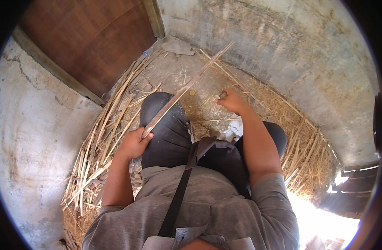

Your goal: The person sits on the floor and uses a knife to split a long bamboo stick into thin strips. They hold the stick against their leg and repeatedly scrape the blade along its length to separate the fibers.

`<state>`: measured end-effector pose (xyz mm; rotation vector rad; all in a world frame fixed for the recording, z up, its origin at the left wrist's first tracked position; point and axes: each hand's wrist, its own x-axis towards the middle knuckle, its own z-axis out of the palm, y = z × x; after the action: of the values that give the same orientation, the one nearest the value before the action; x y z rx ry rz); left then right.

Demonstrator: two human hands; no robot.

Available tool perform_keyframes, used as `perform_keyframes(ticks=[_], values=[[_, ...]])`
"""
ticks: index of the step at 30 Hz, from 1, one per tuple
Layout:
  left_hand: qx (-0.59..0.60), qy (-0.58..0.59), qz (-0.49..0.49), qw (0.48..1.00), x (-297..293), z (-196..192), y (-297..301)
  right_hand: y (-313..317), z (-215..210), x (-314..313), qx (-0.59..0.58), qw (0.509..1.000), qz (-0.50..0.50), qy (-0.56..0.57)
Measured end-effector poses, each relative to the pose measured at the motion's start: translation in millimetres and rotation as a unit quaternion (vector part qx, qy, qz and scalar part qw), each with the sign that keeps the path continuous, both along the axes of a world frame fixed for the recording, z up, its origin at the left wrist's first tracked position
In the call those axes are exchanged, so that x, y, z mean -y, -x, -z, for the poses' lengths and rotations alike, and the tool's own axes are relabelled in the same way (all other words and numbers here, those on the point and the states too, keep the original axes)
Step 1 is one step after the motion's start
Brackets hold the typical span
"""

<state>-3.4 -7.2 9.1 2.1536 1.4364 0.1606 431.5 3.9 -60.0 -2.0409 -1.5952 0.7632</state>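
Note:
A long split bamboo strip (187,87) slants up and away to the right across my left knee, its far end tapering to a point near the wall. My left hand (136,143) is closed round its near end, the thumb lying along it. Out in front, over the floor between my knees, my right hand (232,102) is closed with its thumb and fingers together. A small dark end of something shows at its fingers, too little to name. That hand is apart from the bamboo strip.
Several bamboo strips (112,129) lie in a heap along the left wall. Shavings (312,175) cover the floor at right. A brown door panel (91,37) stands at the far left, and a stained plaster wall (274,46) closes off the far right.

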Motion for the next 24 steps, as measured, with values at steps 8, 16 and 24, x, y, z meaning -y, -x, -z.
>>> perform_keyframes(ticks=[8,16,24], values=[[-0.004,0.002,-0.004,1.0,0.8,1.5,1.0,24.5,-19.5,2.6,-0.021,0.997,-0.066,0.038],[0.015,0.007,-0.009,1.0,2.5,3.2,1.8,42.6,-16.5,-3.3,0.039,0.981,-0.184,0.048],[0.001,0.001,-0.009,1.0,2.7,-2.5,-2.4,10.7,-3.8,-0.7,0.007,0.999,-0.033,0.013]])
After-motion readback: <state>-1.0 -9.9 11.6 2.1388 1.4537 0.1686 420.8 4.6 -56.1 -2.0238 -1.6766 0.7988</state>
